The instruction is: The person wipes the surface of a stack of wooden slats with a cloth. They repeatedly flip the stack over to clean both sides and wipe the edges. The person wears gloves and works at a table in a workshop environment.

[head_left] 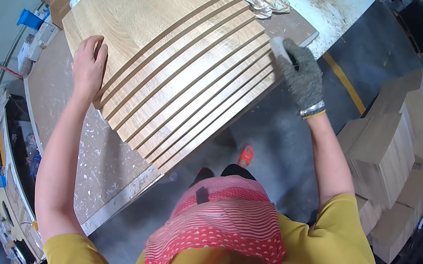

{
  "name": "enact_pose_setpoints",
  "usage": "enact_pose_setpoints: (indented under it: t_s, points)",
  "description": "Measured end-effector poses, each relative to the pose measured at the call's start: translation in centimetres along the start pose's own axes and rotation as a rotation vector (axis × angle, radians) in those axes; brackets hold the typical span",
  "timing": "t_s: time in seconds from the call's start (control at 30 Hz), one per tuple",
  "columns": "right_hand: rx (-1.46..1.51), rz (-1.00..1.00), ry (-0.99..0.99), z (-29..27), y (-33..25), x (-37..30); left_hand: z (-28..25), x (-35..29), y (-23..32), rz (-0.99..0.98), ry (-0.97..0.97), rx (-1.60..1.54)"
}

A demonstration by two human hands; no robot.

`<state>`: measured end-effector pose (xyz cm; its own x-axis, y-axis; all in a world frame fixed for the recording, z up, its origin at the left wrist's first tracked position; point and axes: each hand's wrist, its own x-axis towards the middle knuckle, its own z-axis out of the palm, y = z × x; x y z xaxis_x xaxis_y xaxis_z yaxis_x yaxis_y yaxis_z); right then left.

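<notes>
Several pale wooden boards [147, 13] lie fanned in a stepped stack on the worktable, their near edges staggered toward me. My bare left hand [89, 62] rests on the top board near its left end, fingers laid over the wood and not wrapped round anything. My right hand [302, 74], in a dark grey knitted glove, grips a small whitish block [281, 49] between thumb and fingers. That block is at the right end of the stepped edges; whether it touches the wood I cannot tell.
A crumpled whitish cloth [263, 1] lies on the brown worktable [97, 168] beyond the stack. Cardboard-coloured stacks [382, 156] stand on the floor at right. A blue bin [30, 19] and cables are by the left wall. A yellow line [345, 82] crosses the floor.
</notes>
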<state>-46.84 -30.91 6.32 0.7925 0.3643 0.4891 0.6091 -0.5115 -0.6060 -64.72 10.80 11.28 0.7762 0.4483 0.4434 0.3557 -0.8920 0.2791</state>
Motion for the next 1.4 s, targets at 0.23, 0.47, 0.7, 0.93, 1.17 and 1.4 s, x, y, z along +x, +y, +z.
enact_pose_setpoints:
  t_s: [0.23, 0.47, 0.7, 0.93, 1.17, 1.4]
  points:
    - [-0.169, -0.16, -0.039, 2.6, 0.4, 0.8, -0.3, 0.2, 0.0, 0.021, -0.023, -0.016]
    - [-0.022, -0.375, -0.252, 6.5, -12.7, -7.6, 1.0, -0.1, -1.9, 0.021, 0.046, 0.022]
    - [0.109, -0.567, -0.819, 10.1, -22.9, -14.7, 1.2, 0.2, -0.5, -0.043, 0.038, 0.008]
    - [0.258, -0.136, -0.384, 3.5, -11.5, -6.0, 0.6, -0.3, -1.5, 0.012, 0.049, 0.028]
    - [-0.001, -0.038, -0.057, 0.4, 0.3, 3.1, 0.2, 0.1, -0.3, -0.013, -0.014, 0.02]
    - [-0.128, -0.16, -0.137, 3.0, -3.0, 2.7, -0.3, -0.3, 0.3, -0.006, -0.011, -0.002]
